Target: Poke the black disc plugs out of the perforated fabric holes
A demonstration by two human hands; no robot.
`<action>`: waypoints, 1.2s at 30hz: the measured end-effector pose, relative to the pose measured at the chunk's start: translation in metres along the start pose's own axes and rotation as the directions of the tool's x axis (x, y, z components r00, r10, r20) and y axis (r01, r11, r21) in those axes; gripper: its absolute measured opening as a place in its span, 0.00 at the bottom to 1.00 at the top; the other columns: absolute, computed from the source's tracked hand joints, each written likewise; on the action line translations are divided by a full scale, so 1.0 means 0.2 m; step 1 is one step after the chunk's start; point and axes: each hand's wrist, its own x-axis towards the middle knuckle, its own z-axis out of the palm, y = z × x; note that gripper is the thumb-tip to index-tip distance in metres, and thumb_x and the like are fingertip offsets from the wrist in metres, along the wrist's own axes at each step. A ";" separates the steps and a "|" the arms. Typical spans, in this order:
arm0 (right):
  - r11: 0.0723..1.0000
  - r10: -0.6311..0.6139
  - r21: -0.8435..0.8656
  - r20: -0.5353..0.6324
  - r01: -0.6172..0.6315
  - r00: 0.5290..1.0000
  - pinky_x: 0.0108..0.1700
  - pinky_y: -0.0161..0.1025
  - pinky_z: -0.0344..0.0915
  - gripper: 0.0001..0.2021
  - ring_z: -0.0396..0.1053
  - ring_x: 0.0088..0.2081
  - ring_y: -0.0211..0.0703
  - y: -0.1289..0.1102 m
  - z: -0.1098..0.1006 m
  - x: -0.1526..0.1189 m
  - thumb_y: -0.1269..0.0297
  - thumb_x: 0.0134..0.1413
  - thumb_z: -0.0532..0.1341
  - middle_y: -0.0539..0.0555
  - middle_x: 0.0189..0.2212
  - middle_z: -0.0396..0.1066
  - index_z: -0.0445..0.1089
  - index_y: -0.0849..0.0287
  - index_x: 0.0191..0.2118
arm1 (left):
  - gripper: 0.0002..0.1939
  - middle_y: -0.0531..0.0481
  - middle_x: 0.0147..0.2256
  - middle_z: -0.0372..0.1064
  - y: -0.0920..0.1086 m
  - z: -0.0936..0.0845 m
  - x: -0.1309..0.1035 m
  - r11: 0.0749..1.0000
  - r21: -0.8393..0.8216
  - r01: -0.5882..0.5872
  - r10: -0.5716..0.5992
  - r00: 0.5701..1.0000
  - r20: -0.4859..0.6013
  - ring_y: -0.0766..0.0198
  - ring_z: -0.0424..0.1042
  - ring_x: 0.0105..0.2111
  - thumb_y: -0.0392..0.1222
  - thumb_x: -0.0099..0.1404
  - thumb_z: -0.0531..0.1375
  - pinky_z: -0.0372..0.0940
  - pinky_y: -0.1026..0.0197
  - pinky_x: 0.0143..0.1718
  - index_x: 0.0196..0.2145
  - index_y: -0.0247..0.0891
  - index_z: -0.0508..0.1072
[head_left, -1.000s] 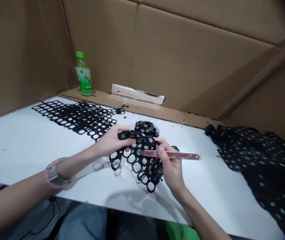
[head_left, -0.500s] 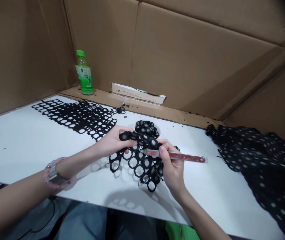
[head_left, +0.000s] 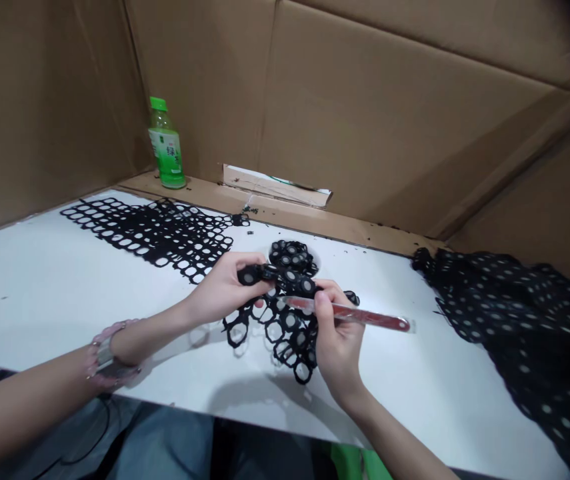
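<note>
A black sheet of joined rings (head_left: 274, 330), some filled with grey-centred discs, hangs between my hands above the white table. My left hand (head_left: 229, 283) pinches its upper left edge between thumb and fingers. In my right hand (head_left: 341, 327) is a slim red-handled tool (head_left: 377, 318), its tip pointing left at the rings; whether it is a knife or a pick I cannot make out. The right fingers also lie against the sheet's right side. Just behind the sheet sits a round heap of loose black discs (head_left: 292, 255), seemingly in a shallow pale dish.
An emptied black ring lattice (head_left: 149, 230) lies at the left back. Black sheeting with grey-centred discs (head_left: 529, 313) is piled at the right. A green drink bottle (head_left: 167, 147) stands in the back left corner. Cardboard walls (head_left: 365, 113) enclose the white table (head_left: 65, 293).
The hanging part of the ring sheet has swung and folded slightly inward. Both hands keep their grip, and the right hand with the red tool has shifted a little left.
</note>
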 end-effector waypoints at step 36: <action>0.898 -0.313 -0.321 0.009 0.300 0.950 0.35 0.42 0.59 0.11 0.63 0.31 0.44 0.02 0.00 0.06 0.74 0.54 0.54 0.51 0.27 0.65 0.59 0.55 0.22 | 0.08 0.57 0.16 0.66 -0.02 0.01 0.02 0.991 0.047 0.123 -0.125 0.992 0.034 0.70 0.65 0.18 0.38 0.50 0.64 0.57 0.70 0.20 0.22 0.34 0.68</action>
